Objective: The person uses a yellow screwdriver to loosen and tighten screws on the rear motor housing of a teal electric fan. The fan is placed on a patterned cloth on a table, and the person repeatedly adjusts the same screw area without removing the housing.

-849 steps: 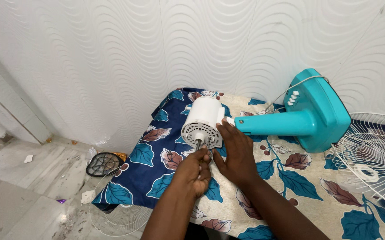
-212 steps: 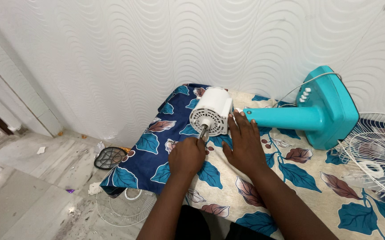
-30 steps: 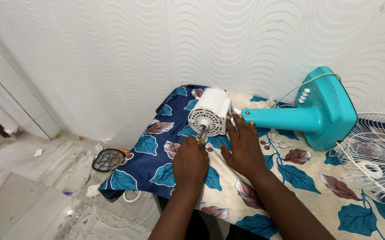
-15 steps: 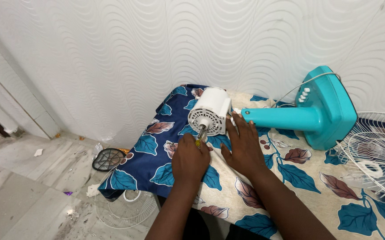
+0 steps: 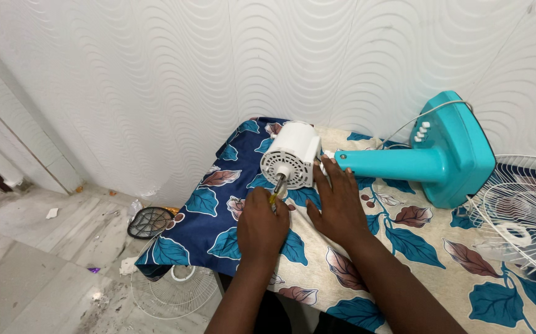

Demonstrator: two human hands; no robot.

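Biggest thing in view is the wavy-textured white wall (image 5: pixel 218 74) running behind everything. In front of it sits the counter (image 5: pixel 404 260), covered with a leaf-print cloth (image 5: pixel 441 247), navy on the left end and cream toward the right.

Lying on its side across the cloth is a teal fan stand (image 5: pixel 429 158), its base on the right with white push buttons facing up and a thin white cord looping off it. The neck points left and ends in the white fan motor housing (image 5: pixel 293 154), whose vented face is turned toward the near-left with the metal shaft sticking out.

At the far right edge a white wire fan guard (image 5: pixel 521 216) lies flat on the cloth, only partly in frame. Down on the tiled floor (image 5: pixel 39 260) to the left there's another white wire guard (image 5: pixel 172 291) just under the counter edge, plus a small dark round grille (image 5: pixel 150 222) and some scraps of debris.

The left hand (image 5: pixel 262 226) is closed around a yellow-handled screwdriver (image 5: pixel 275 196), tip up at the motor's front near the shaft. The right hand (image 5: pixel 339 204) lies flat, fingers spread apart, pressing on the cloth with fingertips right at the joint between motor and teal neck, holding nothing.
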